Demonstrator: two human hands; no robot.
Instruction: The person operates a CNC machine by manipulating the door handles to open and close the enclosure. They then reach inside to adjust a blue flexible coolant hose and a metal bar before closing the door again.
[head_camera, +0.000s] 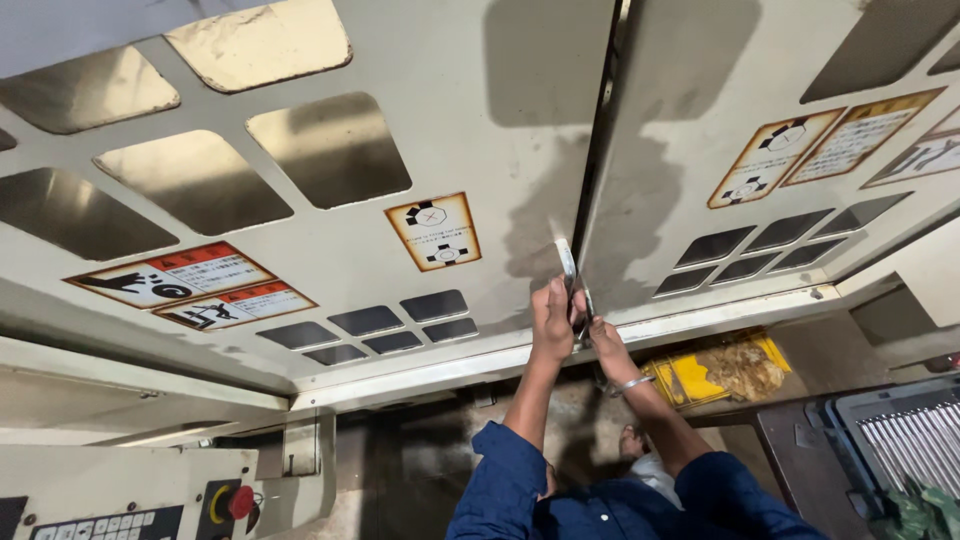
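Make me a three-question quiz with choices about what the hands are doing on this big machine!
1. Where are both hands?
A. at the dark seam between the two panels
B. on the keypad
C. on the yellow plate

2. What colour is the round button at lower left?
A. green
B. red
C. blue

3. How is the flat metal tool held?
A. lying loose
B. hanging from a hook
C. gripped, tip pointing up the seam

Answers:
1 A: the left hand and right hand meet at the seam.
2 B: the button is red.
3 C: the metal tool rises from the hands.
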